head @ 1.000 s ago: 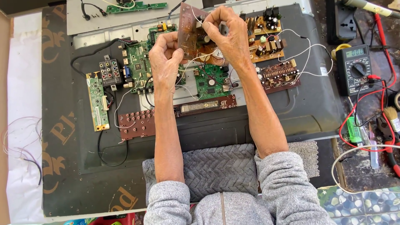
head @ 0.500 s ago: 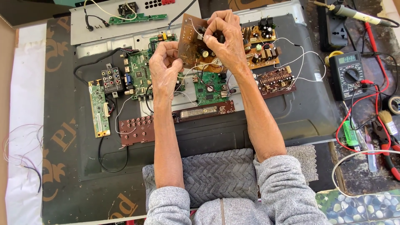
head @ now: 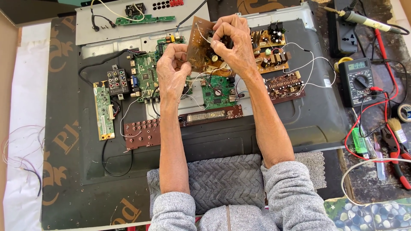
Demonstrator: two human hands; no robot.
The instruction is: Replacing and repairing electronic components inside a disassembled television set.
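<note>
Up near far edge of the dark flat-panel back cover (head: 299, 124): brown rectangular circuit board (head: 198, 47) held tilted, off the surface. Left hand (head: 173, 70) fingers pinched tog. on board's lower-left edge; right hand (head: 233, 40) fingers clamped on its top-right w/ thin white wire (head: 201, 32). Green square circuit board (head: 216, 90) lies just below. Black multimeter w/ red leads (head: 357, 79) at right edge, well apart.
</note>
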